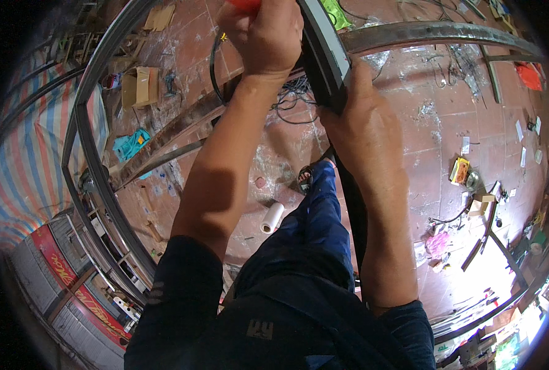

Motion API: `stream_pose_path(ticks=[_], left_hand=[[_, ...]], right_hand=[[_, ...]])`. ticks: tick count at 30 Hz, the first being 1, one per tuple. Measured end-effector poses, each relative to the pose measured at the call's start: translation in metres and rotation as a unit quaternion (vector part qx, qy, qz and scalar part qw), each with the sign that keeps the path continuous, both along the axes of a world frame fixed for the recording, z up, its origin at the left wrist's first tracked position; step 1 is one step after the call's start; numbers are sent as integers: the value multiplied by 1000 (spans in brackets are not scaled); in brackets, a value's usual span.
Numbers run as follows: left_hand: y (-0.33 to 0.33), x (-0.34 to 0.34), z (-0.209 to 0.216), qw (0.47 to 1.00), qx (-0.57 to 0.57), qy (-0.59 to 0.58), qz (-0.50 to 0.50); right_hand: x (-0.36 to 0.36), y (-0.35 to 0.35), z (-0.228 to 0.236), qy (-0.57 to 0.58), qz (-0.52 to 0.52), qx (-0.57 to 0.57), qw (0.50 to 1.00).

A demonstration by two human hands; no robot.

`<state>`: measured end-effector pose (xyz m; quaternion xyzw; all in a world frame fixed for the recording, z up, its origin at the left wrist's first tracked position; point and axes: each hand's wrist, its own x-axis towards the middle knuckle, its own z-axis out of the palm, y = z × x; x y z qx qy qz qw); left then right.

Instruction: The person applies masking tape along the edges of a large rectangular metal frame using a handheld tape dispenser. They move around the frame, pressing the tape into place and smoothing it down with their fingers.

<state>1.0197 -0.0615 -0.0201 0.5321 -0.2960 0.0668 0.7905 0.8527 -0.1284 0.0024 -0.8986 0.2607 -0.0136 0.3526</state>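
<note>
A dark frame bar (325, 74) with a pale grey face runs up the middle, between my arms. My right hand (370, 126) is wrapped round its right side, the thumb lying up along the edge. My left hand (267, 40) is closed in a fist just left of the bar, near the top edge of the view. A red thing (245, 5) shows at that fist; most of it is hidden or cut off, so its kind is unclear.
Below is a reddish tiled floor with a white roll (272, 217), black cables (296, 98) and a cardboard box (140, 86). A long metal beam (435, 34) crosses at upper right. Dark frame members (89, 135) and a striped sheet (46, 148) stand left.
</note>
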Motion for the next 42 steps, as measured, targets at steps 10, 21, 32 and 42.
stream_pose_path(ticks=[10, 21, 32, 42], left_hand=[[11, -16, -5, 996, -16, 92, -12], [22, -32, -6, 992, -21, 115, -51], [13, -46, 6, 993, 22, 116, 7], [33, -54, -7, 993, -9, 93, -67]], right_hand=[[-1, -1, -1, -16, 13, 8, 1000], [0, -2, -1, -6, 10, 8, 1000], [-1, -1, 0, -18, 12, 2, 1000], [0, -3, -2, -11, 13, -2, 1000]])
